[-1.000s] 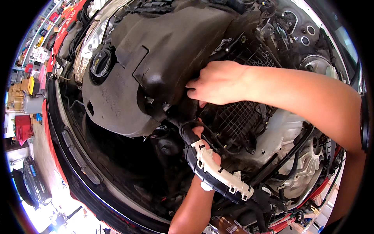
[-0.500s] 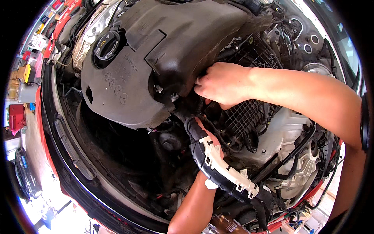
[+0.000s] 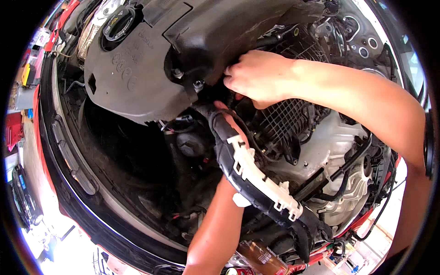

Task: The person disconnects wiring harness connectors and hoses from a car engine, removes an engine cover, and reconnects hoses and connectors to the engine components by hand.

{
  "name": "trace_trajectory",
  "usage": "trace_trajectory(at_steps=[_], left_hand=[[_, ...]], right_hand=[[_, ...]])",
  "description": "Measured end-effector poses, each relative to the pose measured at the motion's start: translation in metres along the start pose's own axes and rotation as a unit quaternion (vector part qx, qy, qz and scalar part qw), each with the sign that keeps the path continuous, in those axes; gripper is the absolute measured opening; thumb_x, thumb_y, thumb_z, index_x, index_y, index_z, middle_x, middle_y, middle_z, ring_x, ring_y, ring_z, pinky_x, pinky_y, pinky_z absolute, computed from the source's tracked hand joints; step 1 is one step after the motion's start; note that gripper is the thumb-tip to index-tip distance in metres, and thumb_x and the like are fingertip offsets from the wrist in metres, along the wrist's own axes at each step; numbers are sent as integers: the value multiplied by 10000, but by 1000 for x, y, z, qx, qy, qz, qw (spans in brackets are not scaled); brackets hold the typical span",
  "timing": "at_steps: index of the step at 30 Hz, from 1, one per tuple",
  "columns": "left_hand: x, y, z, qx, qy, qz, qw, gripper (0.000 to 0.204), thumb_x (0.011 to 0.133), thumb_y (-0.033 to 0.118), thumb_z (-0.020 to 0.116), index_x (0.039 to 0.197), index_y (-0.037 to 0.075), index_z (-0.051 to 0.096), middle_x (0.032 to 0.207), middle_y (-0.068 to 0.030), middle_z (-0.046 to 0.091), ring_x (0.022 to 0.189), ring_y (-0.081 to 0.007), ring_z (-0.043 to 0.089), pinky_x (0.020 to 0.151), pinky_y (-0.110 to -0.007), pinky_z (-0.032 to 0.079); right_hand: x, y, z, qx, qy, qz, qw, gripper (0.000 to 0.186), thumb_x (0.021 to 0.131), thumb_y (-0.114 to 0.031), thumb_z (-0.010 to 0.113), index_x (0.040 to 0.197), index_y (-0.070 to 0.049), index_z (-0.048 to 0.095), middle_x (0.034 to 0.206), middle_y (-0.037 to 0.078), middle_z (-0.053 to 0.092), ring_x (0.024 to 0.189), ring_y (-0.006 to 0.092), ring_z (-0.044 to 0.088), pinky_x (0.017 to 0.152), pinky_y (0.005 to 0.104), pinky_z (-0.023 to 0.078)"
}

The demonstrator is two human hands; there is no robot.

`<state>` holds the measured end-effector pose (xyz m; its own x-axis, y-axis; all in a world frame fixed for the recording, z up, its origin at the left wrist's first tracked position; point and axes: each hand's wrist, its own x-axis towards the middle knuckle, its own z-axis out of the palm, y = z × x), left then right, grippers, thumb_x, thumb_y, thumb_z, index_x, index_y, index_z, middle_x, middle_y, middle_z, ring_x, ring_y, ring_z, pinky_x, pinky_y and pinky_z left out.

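Trim in black (image 3: pixel 75 160) curves along the engine bay's left edge. Inside it, the dark engine cover (image 3: pixel 142 59) fills the upper left, with a round filler cap (image 3: pixel 119 24) near the cover's left edge. From the bottom edge the left forearm passes beneath a black cable harness (image 3: pixel 223 153) bearing a white clip guide (image 3: pixel 266 178), near mid-bay; the left hand (image 3: pixel 234 121) is partly hidden behind it, so its grip cannot be told. The right hand (image 3: pixel 256 78) sits beside the cover's right-hand edge, fingers curled in, tips hidden; whether they hold anything cannot be told. Below it lies a ribbed black part (image 3: pixel 286 120), then silver casing (image 3: pixel 332 153) toward the bay's lower right corner.
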<state>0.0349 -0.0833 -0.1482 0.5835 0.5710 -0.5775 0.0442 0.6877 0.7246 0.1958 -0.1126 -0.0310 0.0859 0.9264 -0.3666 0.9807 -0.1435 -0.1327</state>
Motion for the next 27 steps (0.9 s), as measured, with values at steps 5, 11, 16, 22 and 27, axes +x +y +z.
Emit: trace_trajectory(at_steps=[5, 11, 16, 22, 27], left_hand=[[14, 4, 12, 4, -14, 9, 1000, 317, 982, 390, 525, 1058, 85, 566, 1010, 9, 537, 898, -123, 448, 838, -249, 365], [18, -2, 20, 7, -24, -3, 1000, 301, 983, 375, 533, 1023, 78, 564, 966, 12, 522, 866, -117, 434, 811, -248, 367], [6, 1, 12, 5, -42, 7, 999, 291, 983, 362, 539, 993, 72, 562, 929, 13, 509, 840, -112, 423, 789, -247, 368], [2, 12, 15, -7, -49, -9, 999, 283, 984, 347, 547, 958, 65, 561, 886, 16, 494, 808, -106, 410, 763, -246, 369], [-2, 14, 18, -19, -67, -10, 998, 281, 984, 334, 553, 928, 59, 559, 849, 17, 482, 781, -100, 398, 741, -245, 371]], right_hand=[[-2, -4, -6, -22, 15, 9, 1000, 201, 602, -35, 714, 783, 14, 639, 833, 153, 651, 766, 337, 668, 678, 424, 549], [-17, -21, 18, 62, 116, 87, 988, 140, 794, -94, 667, 889, 2, 633, 951, 159, 632, 823, 327, 674, 715, 406, 576], [-29, -44, 3, 203, 364, 318, 851, 200, 865, -149, 619, 813, 42, 590, 877, 231, 608, 784, 425, 630, 702, 473, 524], [-5, -36, -4, 321, 69, 461, 824, 556, 929, -409, 530, 943, 137, 636, 960, 349, 635, 960, 425, 651, 843, 443, 530], [13, -23, -10, 294, -11, 459, 839, 485, 954, -345, 462, 1099, 94, 609, 1124, 298, 618, 1073, 408, 611, 916, 440, 505]])
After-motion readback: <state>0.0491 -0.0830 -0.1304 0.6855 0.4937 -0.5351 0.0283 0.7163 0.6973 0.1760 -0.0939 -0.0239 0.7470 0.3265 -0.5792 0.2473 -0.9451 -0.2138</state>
